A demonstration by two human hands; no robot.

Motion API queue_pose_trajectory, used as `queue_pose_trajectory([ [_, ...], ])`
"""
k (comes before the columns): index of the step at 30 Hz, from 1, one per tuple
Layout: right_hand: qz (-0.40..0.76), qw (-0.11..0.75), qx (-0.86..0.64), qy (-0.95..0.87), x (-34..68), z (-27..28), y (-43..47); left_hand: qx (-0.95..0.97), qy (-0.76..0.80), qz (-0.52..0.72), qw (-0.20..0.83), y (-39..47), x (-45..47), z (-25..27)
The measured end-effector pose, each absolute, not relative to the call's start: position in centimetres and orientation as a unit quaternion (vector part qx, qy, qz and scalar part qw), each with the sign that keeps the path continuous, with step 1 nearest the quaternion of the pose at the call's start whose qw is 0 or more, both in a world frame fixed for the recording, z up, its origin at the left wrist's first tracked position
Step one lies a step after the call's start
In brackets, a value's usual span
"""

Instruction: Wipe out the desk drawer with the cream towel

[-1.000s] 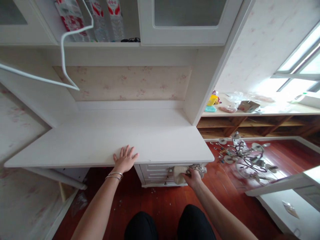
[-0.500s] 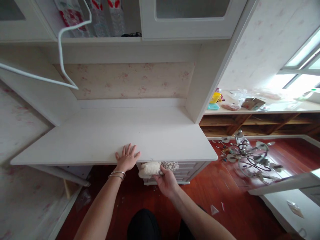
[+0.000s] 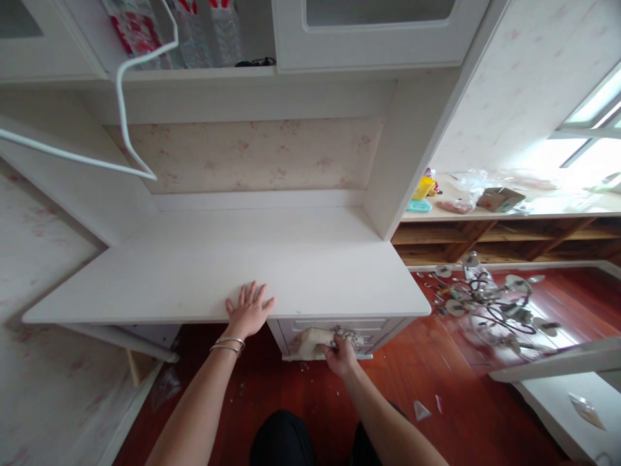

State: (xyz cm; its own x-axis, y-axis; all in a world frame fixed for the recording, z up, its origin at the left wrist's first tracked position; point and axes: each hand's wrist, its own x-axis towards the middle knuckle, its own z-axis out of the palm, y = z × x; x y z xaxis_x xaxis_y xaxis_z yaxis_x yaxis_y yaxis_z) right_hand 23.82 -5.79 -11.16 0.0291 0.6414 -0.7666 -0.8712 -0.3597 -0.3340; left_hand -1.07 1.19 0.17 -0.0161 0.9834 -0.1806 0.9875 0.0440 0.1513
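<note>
My left hand [image 3: 249, 309] lies flat, fingers spread, on the front edge of the white desk top [image 3: 204, 272]; bangles circle that wrist. Below the desk my right hand [image 3: 341, 355] grips a pale cloth [image 3: 315, 339] with a patterned patch and presses it against the lower front of the white drawer unit [image 3: 334, 327]. My dark-clad knees show at the bottom of the view.
A white clothes hanger [image 3: 121, 90] hangs at the upper left in front of a shelf with water bottles. A fallen chandelier [image 3: 490, 307] lies on the red wood floor to the right, with small scraps nearby. A wooden bench [image 3: 509, 226] by the window carries boxes and bags.
My right hand has carried the cloth from the right of the drawer fronts to the left, then lower toward the middle. My left hand has stayed on the desk edge.
</note>
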Motion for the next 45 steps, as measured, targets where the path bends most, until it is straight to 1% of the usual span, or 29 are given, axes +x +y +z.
queue_pose_trajectory([
  [3,0.647,0.568,-0.494,0.118,29.5,-10.7,-6.2,0.69,0.714,-0.01,0.12,1.2,-1.0,0.3],
  [7,0.609,0.596,-0.511,0.108,34.1,-8.5,-6.0,0.69,0.715,-0.014,0.115,1.2,-1.0,0.3],
  [11,0.596,0.632,-0.488,0.087,35.0,-4.7,-6.6,0.69,0.716,-0.011,0.108,1.2,-1.0,0.1],
  [15,0.618,0.654,-0.429,0.079,34.2,-1.1,-9.3,0.693,0.714,0.002,0.095,0.6,-0.6,0.4],
  [17,0.629,0.657,-0.408,0.082,34.2,0.0,-11.3,0.696,0.715,0.027,0.066,-0.3,0.1,0.8],
  [20,0.636,0.662,-0.386,0.093,35.1,0.8,-14.8,0.702,0.705,0.1,-0.004,-2.7,2.3,1.4],
  [22,0.632,0.66,-0.39,0.114,36.1,1.0,-17.1,0.724,0.673,0.147,-0.019,-4.6,4.7,1.5],
  [24,0.624,0.651,-0.409,0.136,37.0,0.9,-19.4,0.778,0.61,0.151,0.027,-6.5,7.7,1.1],
  [26,0.618,0.64,-0.433,0.146,37.8,0.6,-21.6,0.825,0.543,0.102,0.122,-8.0,10.9,0.0],
  [27,0.614,0.636,-0.444,0.148,38.1,0.5,-22.6,0.829,0.534,0.088,0.141,-8.4,12.4,-0.7],
  [30,0.609,0.634,-0.454,0.148,38.9,0.0,-25.4,0.814,0.554,0.067,0.162,-8.7,16.1,-3.1],
  [34,0.613,0.645,-0.43,0.155,40.1,-1.1,-28.5,0.795,0.576,0.041,0.183,-7.5,18.5,-5.4],
  [41,0.6,0.646,-0.434,0.184,42.0,-3.4,-31.4,0.787,0.572,0.023,0.23,-7.0,19.0,-6.7],
  [45,0.603,0.642,-0.445,0.166,41.7,-2.6,-30.2,0.774,0.581,0.037,0.249,-7.5,18.6,-6.7],
])
